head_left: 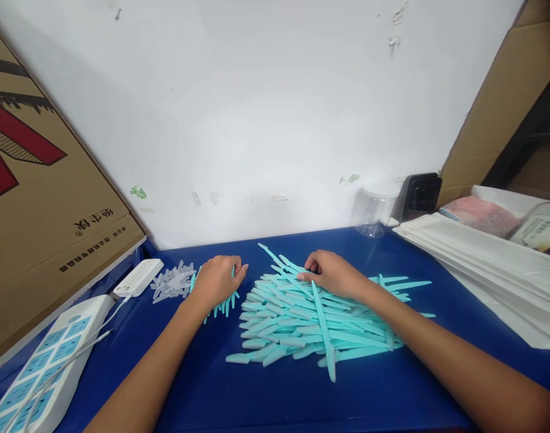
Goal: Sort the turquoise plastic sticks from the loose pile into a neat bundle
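Note:
A large heap of turquoise eyebrow razors [279, 319] lies on the blue tabletop, most of them side by side and a few crosswise on top. My right hand [331, 273] is at the heap's far edge, its thumb and fingers pinched on an eyebrow razor [290, 269]. To the left, my left hand [218, 279] is curled low over a smaller group of turquoise razors [225, 307]. A sliver of turquoise shows by its thumb, but its fingertips are hidden. Beyond that hand lies a small pile of translucent, cap-like pieces [173, 281].
On the left are a white power strip [61, 361] with cables, a small white device [139, 276] and a large cardboard box [44, 180]. A clear jar [374, 210] stands by the white wall. Stacked white sheets [482, 264] and a lying bottle [540, 225] occupy the right side.

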`<state>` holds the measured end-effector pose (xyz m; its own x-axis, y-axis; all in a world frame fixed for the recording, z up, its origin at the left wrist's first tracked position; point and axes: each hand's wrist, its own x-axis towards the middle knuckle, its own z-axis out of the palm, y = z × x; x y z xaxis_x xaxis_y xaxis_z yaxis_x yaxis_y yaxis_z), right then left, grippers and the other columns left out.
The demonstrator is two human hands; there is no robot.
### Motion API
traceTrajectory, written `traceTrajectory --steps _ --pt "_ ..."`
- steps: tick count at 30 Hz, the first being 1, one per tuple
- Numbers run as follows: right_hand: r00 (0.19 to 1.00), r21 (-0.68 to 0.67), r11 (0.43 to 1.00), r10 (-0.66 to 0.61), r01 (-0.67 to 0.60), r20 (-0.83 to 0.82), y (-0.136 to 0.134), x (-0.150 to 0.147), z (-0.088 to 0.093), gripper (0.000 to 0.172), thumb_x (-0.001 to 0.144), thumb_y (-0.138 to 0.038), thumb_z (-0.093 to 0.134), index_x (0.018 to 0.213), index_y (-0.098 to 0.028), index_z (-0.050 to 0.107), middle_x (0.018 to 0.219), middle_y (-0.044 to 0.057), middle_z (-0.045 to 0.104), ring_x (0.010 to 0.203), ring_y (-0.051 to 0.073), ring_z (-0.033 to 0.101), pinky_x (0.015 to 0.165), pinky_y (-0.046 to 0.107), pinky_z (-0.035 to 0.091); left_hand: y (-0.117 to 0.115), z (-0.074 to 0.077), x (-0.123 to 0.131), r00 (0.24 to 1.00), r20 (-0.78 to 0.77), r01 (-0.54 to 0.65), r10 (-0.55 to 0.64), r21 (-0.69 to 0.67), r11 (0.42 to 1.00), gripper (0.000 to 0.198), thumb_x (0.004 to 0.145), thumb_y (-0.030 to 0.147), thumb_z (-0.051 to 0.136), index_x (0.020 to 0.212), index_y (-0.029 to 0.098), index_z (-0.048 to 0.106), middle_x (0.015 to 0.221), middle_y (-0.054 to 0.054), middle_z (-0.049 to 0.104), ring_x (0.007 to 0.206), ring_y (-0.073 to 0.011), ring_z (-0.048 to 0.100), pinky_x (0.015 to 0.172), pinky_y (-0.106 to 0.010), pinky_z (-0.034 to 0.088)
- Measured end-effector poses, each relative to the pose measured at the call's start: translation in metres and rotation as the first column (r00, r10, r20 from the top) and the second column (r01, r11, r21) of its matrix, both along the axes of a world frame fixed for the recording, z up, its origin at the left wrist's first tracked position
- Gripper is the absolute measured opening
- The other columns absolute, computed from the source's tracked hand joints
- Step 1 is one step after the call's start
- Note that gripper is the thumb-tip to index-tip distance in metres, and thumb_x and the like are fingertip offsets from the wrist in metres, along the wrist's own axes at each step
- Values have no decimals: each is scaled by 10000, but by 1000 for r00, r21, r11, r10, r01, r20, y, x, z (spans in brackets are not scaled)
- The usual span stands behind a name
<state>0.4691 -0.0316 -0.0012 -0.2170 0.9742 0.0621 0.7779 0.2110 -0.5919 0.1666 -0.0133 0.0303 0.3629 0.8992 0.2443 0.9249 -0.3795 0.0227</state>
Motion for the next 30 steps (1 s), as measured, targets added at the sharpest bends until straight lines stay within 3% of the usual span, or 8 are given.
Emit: traceTrajectory --steps 4,9,15,21,25,30 --pt "999 -82 996 24 -27 -27 -1 0 3 274 915 -461 636 860 -193 650 829 58 699 702 187 607 545 284 362 1 -2 -1 999 32 19 -20 9 1000 371 964 439 479 670 217 523 634 -35 594 615 -207 541 579 -291 226" --pt "997 -72 996 56 -52 56 -7 0 14 273 977 -422 545 846 -190 602 786 52 658 637 177 540 547 295 336 3 -4 -1 996 74 50 -49 -10 999 380 965 444 484 664 215 516 621 -22 572 614 -194 532 578 -286 228" --pt "994 0 998 69 -69 90 -6 3 9 222 1007 -355 498 868 -196 565 936 76 665 801 205 584 649 289 373 2 -5 1 989 119 83 -86 25 996 406 970 454 480 648 208 453 594 -2 526 562 -161 462 574 -287 224" --pt "995 3 999 33 -34 89 -6 6 15 186 1030 -318 462 925 -200 559 918 75 676 789 207 591 636 278 361 2 -4 2 983 144 108 -111 26 994 412 968 442 485 636 204 428 574 9 488 546 -145 427 569 -287 225" --pt "1000 -1 1000 13 -13 26 -8 6 22 175 1035 -289 447 927 -200 553 916 83 699 778 206 613 629 283 372 -1 0 4 979 161 120 -124 31 992 424 978 446 471 632 203 438 568 10 471 540 -141 420 563 -283 227" --pt "987 53 995 92 -85 -129 -8 3 18 187 1021 -344 465 943 -209 568 944 79 701 803 209 620 631 289 397 -8 6 10 963 223 156 -154 6 988 448 992 548 449 731 201 560 564 23 463 531 -141 434 556 -272 253"
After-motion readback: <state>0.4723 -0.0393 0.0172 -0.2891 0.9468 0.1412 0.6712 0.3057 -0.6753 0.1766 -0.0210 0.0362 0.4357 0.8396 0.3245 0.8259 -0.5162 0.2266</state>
